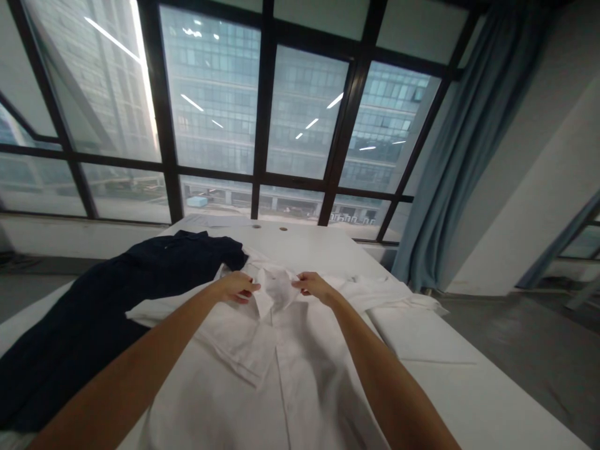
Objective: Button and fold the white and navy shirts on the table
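1. A white shirt (281, 362) lay spread front-up on a white table (469, 387), its collar end pointing toward the window (262, 106).
2. The left hand (238, 287) pinched the left side of the shirt's collar (274, 289), fingers pressed together on the fabric.
3. The right hand (315, 286) pinched the collar's right side in the same way, so both hands gripped it with the raised collar between them.
4. A dark navy garment (107, 300) lay on the table to the left, touching the shirt's edge.
5. A blue curtain (464, 144) hung at the right of the window.
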{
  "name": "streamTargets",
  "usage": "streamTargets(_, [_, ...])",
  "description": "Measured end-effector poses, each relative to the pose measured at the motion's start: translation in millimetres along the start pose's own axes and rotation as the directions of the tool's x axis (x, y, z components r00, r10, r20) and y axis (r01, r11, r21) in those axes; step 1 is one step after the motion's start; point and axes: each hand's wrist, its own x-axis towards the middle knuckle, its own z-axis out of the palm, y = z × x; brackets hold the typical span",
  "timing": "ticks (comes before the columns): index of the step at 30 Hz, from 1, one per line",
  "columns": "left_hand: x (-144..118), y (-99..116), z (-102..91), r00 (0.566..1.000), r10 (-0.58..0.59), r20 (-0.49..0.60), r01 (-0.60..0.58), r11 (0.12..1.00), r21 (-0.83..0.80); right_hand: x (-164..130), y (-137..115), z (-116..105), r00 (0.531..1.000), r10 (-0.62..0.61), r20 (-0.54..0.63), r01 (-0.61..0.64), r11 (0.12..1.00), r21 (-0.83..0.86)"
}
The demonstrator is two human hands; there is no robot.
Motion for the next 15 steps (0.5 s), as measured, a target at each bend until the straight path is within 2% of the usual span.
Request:
streamTargets(2, [-2,3,-1.3,0.999,-0.030,0.023,0.032,0.998,-0.058,-1,-3,-2,1.000,0.017,0.002,-0.017,0.996,0.083])
streamTargets(4, [-2,2,-4.3,1.000,-0.015,0.004,0.015,1.000,-0.003,-3,-4,-7,0.999,0.020,-0.045,-0.019,1.000,0.022])
streamTargets(6, [-2,-3,-8.6,0.997,0.044,-0.065,-0.030,0.977,0.212,-6,-2,-14,0.994,-0.016,-0.112,-0.007,0.980,-0.197])
streamTargets(7, [-1,-6,-11.0,0.989,0.101,-0.106,-0.057,0.934,0.352,-8,-1,-17,0.989,-0.048,-0.141,-0.004,0.940,-0.342])
streamTargets(9, [2,-10,-15.3,0.957,0.243,-0.158,-0.110,0.810,0.576,-10,0,-21,0.976,-0.109,-0.190,-0.025,0.806,-0.592])
streamTargets(10, [5,-10,-17.2,0.941,0.291,-0.172,-0.126,0.774,0.621,-9,-1,-20,0.974,-0.107,-0.201,-0.055,0.747,-0.663])
streamTargets(12, [14,0,-21.1,0.925,0.312,-0.215,-0.130,0.795,0.593,-1,-9,-18,0.978,-0.040,-0.204,-0.115,0.713,-0.692])
streamTargets(13, [21,10,-23.1,0.922,0.299,-0.247,-0.120,0.826,0.551,7,-17,-16,0.976,-0.017,-0.216,-0.135,0.734,-0.666])
streamTargets(15, [37,33,-26.5,0.903,0.288,-0.319,-0.109,0.871,0.479,27,-36,-14,0.959,-0.064,-0.277,-0.112,0.811,-0.574])
